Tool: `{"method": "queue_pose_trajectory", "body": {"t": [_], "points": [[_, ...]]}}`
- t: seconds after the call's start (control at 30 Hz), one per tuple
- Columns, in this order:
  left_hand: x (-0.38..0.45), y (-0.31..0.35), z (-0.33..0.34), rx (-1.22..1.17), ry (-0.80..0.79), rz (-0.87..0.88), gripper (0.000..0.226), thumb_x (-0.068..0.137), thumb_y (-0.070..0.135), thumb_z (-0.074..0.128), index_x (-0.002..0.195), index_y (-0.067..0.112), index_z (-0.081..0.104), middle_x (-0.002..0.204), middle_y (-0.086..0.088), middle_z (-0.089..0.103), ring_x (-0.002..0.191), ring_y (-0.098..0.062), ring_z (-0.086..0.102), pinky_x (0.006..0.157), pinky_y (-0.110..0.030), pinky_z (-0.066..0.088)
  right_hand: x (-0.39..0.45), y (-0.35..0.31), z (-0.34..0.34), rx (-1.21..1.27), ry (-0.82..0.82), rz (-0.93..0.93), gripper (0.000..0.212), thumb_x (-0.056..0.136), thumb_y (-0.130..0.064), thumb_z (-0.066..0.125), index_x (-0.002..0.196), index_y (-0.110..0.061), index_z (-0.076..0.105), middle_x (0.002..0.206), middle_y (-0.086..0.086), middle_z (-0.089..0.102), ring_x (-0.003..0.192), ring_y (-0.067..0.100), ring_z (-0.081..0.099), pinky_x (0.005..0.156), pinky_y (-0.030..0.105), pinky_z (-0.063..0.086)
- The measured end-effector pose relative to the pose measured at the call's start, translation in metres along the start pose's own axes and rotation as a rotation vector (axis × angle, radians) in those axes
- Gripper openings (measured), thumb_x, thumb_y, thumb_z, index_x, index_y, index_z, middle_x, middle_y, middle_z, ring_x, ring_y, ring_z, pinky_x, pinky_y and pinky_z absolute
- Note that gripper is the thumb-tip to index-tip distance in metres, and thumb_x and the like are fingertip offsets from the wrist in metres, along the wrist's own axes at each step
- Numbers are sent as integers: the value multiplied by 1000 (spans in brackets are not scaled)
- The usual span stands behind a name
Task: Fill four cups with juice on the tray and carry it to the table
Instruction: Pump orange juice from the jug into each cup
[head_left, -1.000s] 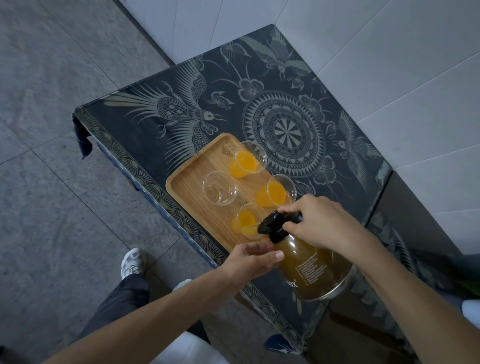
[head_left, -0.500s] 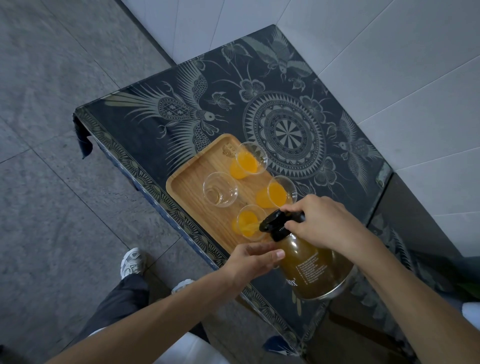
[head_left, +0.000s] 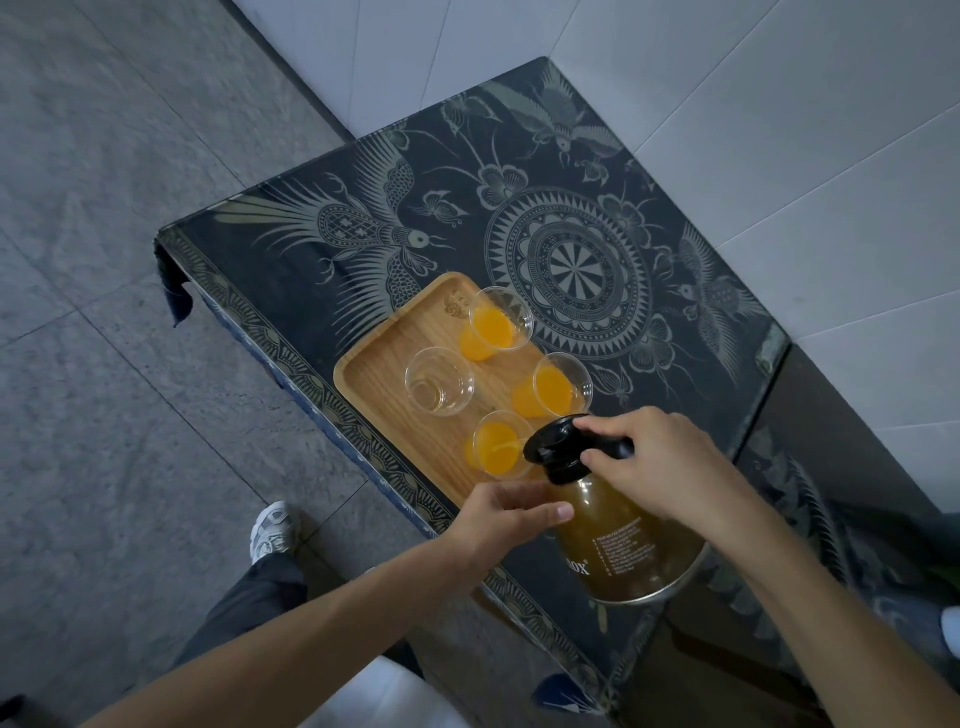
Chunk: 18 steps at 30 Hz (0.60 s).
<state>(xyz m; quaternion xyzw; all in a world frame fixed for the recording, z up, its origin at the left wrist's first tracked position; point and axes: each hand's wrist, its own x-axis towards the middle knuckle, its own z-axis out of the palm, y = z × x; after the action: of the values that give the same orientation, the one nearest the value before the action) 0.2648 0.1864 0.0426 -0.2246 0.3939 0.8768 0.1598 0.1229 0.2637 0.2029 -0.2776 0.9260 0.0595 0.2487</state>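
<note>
While right hand clamps black-lidded amber glass juice jug, left hand braces it over nearest clear plastic cup on wooden tray.

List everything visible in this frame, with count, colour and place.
tray: 1, light wood, near edge of table
filled cups: 3, clear with orange juice, on tray
empty cup: 1, clear, on tray's left side
jug: 1, amber with black lid, tilted at nearest filled cup
table: 1, dark cloth with pale bird pattern, in a corner
wall: white tiles, behind table
floor: grey tiles, left
shoe: 1, white, on floor below table edge
left hand: 1, against jug's neck
right hand: 1, gripping jug's handle
</note>
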Motion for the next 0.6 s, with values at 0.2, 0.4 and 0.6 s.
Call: {"method": "queue_pose_trajectory", "body": {"t": [0.2, 0.4, 0.6], "points": [[0, 3, 9, 73, 37, 44, 38, 81, 34, 88, 118, 25, 80, 118, 0, 81, 117, -21, 75, 111, -49, 53, -21, 28, 9, 152, 89, -33, 43, 91, -47, 68, 133, -53, 62, 110, -12, 77, 92, 5, 67, 62, 5, 45], [-2, 10, 23, 197, 120, 92, 41, 73, 38, 94, 110, 33, 77, 105, 17, 82, 103, -3, 77, 83, -19, 61, -42, 55, 19, 377, 216, -69, 41, 89, -42, 74, 128, -53, 65, 95, -19, 75, 84, -14, 61, 66, 1, 43], [-15, 24, 32, 277, 228, 245, 43, 64, 46, 95, 103, 42, 77, 108, 9, 82, 101, -5, 78, 87, -24, 62, -48, 61, 9, 465, 280, -155, 40, 87, -45, 74, 125, -55, 66, 107, -32, 68, 84, -31, 51, 70, -4, 41]]}}
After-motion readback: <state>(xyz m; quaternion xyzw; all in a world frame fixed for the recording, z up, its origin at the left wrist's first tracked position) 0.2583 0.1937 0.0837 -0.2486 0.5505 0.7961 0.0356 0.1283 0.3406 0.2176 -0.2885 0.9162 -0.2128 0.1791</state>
